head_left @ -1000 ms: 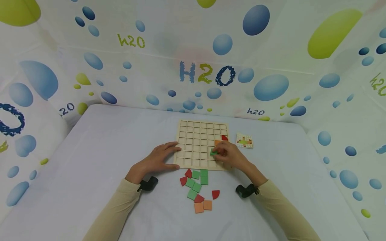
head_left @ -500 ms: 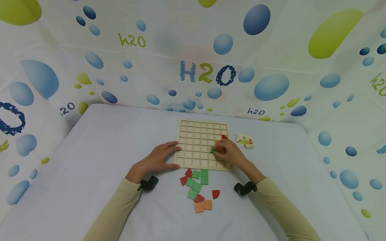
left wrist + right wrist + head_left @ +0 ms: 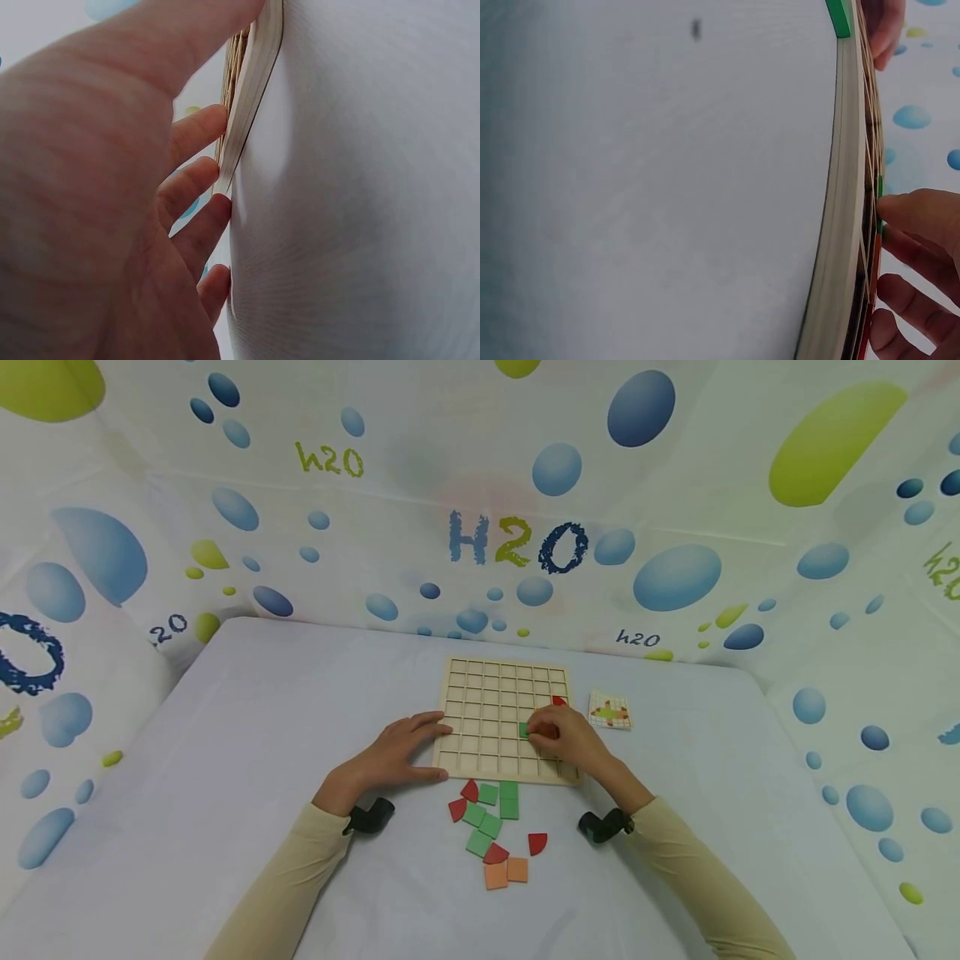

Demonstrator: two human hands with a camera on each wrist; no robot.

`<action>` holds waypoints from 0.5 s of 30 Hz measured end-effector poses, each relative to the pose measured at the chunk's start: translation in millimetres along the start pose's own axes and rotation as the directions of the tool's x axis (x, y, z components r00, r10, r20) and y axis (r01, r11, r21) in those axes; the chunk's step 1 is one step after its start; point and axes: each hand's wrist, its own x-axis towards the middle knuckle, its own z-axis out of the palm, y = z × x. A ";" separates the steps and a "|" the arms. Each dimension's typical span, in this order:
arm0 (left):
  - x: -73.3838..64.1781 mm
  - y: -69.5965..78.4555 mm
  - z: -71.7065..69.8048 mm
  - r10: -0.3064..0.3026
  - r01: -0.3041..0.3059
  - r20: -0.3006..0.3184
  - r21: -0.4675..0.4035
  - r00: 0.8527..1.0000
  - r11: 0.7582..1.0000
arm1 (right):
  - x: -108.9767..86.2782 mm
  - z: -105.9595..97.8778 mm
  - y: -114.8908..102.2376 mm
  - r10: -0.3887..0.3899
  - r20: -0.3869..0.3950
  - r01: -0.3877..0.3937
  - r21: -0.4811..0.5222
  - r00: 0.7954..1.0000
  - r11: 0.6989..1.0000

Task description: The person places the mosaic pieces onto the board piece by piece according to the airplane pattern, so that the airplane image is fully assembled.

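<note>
Green tile [image 3: 523,730], held in the pinch of my right hand [image 3: 573,739] over a square wooden board [image 3: 490,712] with a raised grid. Picture a clock face centred on the board, 12 farthest from me: the tile is just off the middle, toward 4 o'clock. My thumb and forefinger meet at its edge; I cannot tell whether it sits fully down in a cell. The rest of that hand arches over the board between 3 and 4 o'clock. The view from my right wrist shows a strip of orange [image 3: 877,246] on the board beside the tile, beneath my fingers.

A red quarter-circle [image 3: 558,701] lies on the board at 2 o'clock, partly behind my knuckles.

My left hand [image 3: 390,753] is relaxed, its fingers spread, between 8 and 9 o'clock. Its thumb and some fingertips touch the board's edge.

Off the board at 6 o'clock, loose pieces lie on the white-covered worktop [image 3: 315,693]: green squares [image 3: 478,842] nearest the board, red quarters [image 3: 537,844] among and beside them, and two orange squares [image 3: 496,875] closest to me. A small pattern card [image 3: 610,710] lies just past the board's edge at 3 o'clock, printed with a coloured figure on a grid.
</note>
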 end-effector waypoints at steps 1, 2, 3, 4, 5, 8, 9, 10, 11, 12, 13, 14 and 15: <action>-0.1 0.0 -0.2 0.000 0.000 -0.001 0.001 1.000 1.000 | 0.2 0.3 0.7 -0.004 0.000 0.004 -0.001 1.000 1.000; -0.2 -0.1 -0.2 -0.001 0.001 -0.002 0.000 1.000 1.000 | 0.4 0.2 0.4 -0.002 0.002 0.002 0.004 1.000 1.000; -0.3 -0.2 -0.3 -0.002 0.002 -0.003 0.000 1.000 1.000 | 0.3 0.0 0.3 -0.001 0.004 0.001 0.009 1.000 1.000; -0.4 -0.2 -0.3 -0.002 0.002 -0.002 -0.001 1.000 1.000 | 0.2 -0.3 0.1 0.000 0.007 0.000 0.016 1.000 1.000; -0.4 -0.3 -0.2 -0.002 0.002 0.000 -0.002 1.000 1.000 | -0.2 -0.8 -0.1 0.002 0.010 -0.002 0.023 1.000 1.000; -0.1 -0.3 0.1 0.001 -0.001 0.005 -0.005 1.000 1.000 | -2.0 -3.0 -1.9 0.010 0.025 -0.011 0.045 1.000 0.999; 0.0 -0.2 0.3 0.002 -0.002 0.006 -0.005 1.000 1.000 | -2.7 -3.5 -2.1 0.010 0.029 -0.012 0.056 1.000 0.998; 0.1 -0.2 0.4 0.003 -0.003 0.006 -0.005 1.000 1.000 | -3.4 -3.8 -2.5 0.010 0.031 -0.012 0.065 0.999 0.998; 0.1 -0.2 0.4 0.003 -0.003 0.005 -0.003 1.000 1.000 | -3.9 -3.7 -2.5 0.008 0.032 -0.010 0.067 0.999 0.998; 0.1 -0.2 0.4 0.003 -0.003 0.004 -0.001 1.000 1.000 | -4.3 -3.5 -2.9 0.008 0.031 -0.010 0.072 0.999 0.997; 0.0 -0.3 0.3 0.003 -0.003 0.002 0.000 1.000 1.000 | -4.6 -2.9 -3.0 0.009 0.029 -0.011 0.073 1.000 0.997; -0.1 -0.3 0.2 0.003 -0.003 0.001 0.003 1.000 1.000 | -4.9 -2.3 -3.3 0.007 0.030 -0.009 0.071 1.000 0.997; -0.3 -0.4 0.1 0.002 -0.002 0.001 0.005 1.000 1.000 | -5.4 -1.8 -3.8 0.011 0.029 -0.013 0.076 1.000 0.997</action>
